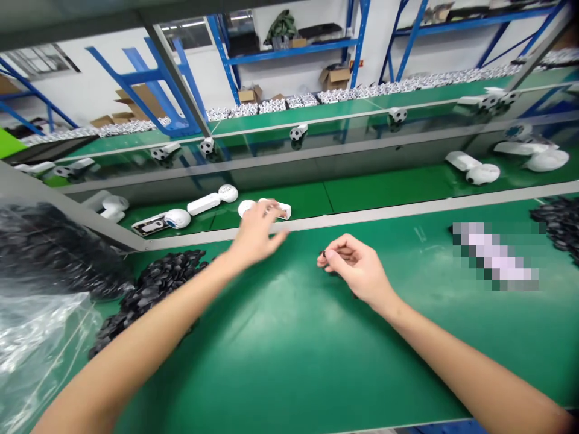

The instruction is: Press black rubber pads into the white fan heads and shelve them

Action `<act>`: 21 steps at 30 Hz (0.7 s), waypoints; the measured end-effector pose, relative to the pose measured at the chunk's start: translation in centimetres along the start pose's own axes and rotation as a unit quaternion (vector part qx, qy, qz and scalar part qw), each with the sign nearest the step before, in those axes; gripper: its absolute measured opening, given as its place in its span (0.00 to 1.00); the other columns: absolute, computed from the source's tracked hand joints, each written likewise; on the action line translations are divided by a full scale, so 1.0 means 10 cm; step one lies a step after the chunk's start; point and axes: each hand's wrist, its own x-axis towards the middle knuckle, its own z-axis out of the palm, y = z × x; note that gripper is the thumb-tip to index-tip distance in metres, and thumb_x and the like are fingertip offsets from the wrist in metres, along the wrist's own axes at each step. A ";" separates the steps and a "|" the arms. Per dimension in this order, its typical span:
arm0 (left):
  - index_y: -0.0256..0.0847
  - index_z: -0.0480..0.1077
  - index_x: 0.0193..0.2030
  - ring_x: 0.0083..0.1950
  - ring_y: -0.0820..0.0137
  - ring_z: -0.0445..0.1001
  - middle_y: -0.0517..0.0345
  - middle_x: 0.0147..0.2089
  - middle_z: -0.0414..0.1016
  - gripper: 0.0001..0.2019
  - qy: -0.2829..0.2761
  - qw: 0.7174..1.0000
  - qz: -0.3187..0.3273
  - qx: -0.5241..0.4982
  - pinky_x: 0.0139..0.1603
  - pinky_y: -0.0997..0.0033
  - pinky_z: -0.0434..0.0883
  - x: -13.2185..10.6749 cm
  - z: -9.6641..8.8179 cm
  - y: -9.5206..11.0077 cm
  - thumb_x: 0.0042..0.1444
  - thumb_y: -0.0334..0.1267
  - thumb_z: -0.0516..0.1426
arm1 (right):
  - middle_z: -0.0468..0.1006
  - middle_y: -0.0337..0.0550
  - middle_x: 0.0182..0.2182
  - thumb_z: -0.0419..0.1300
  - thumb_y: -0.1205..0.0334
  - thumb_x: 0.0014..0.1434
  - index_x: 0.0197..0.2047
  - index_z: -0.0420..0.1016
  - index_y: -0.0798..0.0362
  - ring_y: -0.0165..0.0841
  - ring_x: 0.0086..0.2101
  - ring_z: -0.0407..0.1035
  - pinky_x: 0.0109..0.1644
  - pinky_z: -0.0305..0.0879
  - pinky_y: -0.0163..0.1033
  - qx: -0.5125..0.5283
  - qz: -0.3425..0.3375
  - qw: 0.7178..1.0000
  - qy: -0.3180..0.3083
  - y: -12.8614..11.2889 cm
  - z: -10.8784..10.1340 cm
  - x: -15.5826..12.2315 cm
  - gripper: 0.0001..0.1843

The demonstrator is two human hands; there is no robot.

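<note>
forearms out over the green mat, left hand at a white device

bare forearms stretch from the near edge across the green mat (289, 361). a crumpled clear plastic bag (36, 343) sits at the lower left corner, with a heap of black parts (154, 283) just beyond it.

the left hand (256, 234) is furthest forward, over the metal rail (384, 216) that divides the mat from the belt (362, 190). its fingers are loosely spread, not curled round anything, and they overlap the near side of a white device (284, 210) lying on the belt. the fingers are blurred, so i cannot tell whether they touch the casing or hover just above it.

that white device lies ahead of both hands and slightly left of centre. its long axis runs left to right along the belt, with the round head at the left end and the handle at the right. the left hand is right at it. the right hand is well short of it, on the near side of the rail and off to the right.

the right hand (359, 268) sits low over the mat. its thumb and forefinger are pinched together on a small black part (326, 255), and the other fingers curl in beneath.

another white unit (212, 201) lies on the belt further left, tilted a little off the belt's line.
</note>
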 end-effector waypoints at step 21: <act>0.48 0.75 0.62 0.51 0.57 0.79 0.50 0.56 0.80 0.32 -0.006 0.961 0.034 -0.274 0.51 0.61 0.76 -0.62 -0.45 0.47 0.51 0.46 0.75 | 0.85 0.52 0.52 0.50 0.60 0.79 0.52 0.58 0.43 0.42 0.50 0.82 0.48 0.79 0.50 -0.213 -0.295 0.931 -0.001 -0.07 -0.05 -0.16 0.02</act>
